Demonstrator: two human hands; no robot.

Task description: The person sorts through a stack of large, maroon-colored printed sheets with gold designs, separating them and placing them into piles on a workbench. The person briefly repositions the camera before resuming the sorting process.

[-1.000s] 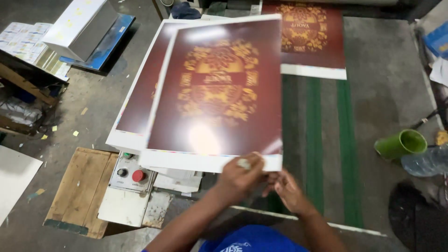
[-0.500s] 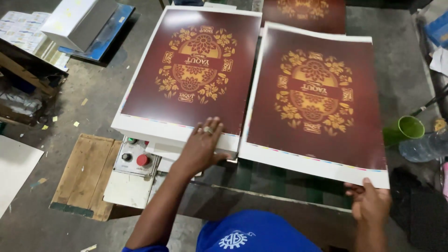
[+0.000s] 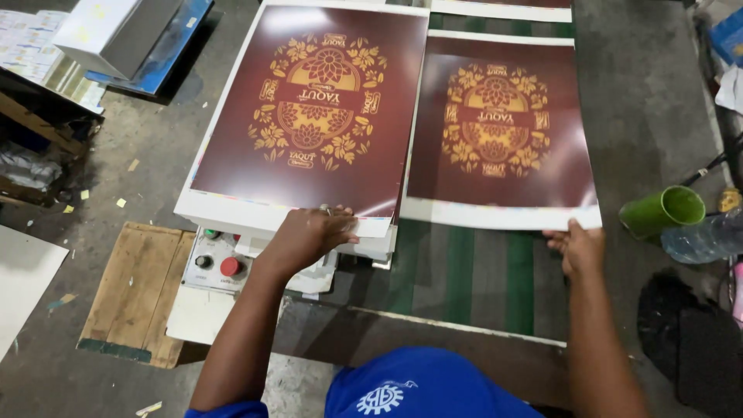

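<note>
On the table: two big maroon printed sheets with gold ornament lie side by side, and both hands are on their near edges.
Left hand [image 3: 309, 236]: palm down, fingers pressed on the near white margin of the sheet stack [image 3: 309, 124]; the grip is flat and released, resting on the top sheet rather than clenched around it.
Right hand [image 3: 579, 246]: grasping the near right corner of the single sheet [image 3: 499, 131], thumb on top; the fingers underneath are hidden, so that pinch is probably closed on the paper.
Single sheet: lies flat over the green belt [image 3: 457, 271], just right of the stack, edges almost touching.
Control box [image 3: 217, 262]: near left, under the stack's edge, red and green buttons showing.
Far right: green cup [image 3: 662, 210] lies tipped beside a clear bottle [image 3: 704, 236].
</note>
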